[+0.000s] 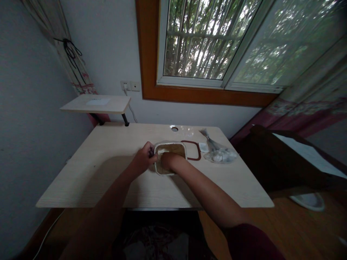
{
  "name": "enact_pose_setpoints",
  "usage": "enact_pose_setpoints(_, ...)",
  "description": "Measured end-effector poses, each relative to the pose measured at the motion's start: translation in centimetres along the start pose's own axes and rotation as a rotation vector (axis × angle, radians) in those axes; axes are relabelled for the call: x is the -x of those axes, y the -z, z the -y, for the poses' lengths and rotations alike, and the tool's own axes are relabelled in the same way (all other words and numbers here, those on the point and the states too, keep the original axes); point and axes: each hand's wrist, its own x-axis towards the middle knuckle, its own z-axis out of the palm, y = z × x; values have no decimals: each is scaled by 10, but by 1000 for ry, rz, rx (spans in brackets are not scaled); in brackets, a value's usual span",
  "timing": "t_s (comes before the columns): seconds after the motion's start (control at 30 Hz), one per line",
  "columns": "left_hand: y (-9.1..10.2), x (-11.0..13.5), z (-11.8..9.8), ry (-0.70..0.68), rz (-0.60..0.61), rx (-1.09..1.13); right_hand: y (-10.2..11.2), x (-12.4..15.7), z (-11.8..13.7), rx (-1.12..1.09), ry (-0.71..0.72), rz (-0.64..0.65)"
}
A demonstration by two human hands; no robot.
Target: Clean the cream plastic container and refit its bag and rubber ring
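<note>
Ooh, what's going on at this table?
A person is holding a basket by its left end with the left hand. The right hand reaches down inside, so its fingers are hidden. On the table, a red-brown frame lies to the right of the basket, and a see-through bag lies farther right.

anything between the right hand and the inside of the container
Nothing visible: the right hand reaches in through the open top of the container, fingertips hidden. The left hand holds its left edge, clear of that path.
</note>
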Motion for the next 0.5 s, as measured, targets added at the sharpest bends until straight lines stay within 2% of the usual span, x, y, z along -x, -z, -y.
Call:
enact_pose_setpoints(0.13, -1, -2, -1, 4, 0, 21, 3, 0, 0, 6, 11, 28)
enact_pose_setpoints(0.33, -2, -4, 3, 22, -7, 42, 11, 21, 10, -28, 1, -180)
enact_pose_setpoints(0.5, -2, -3, 6, 28, -15, 44, 12, 22, 21, -39, 27, -185)
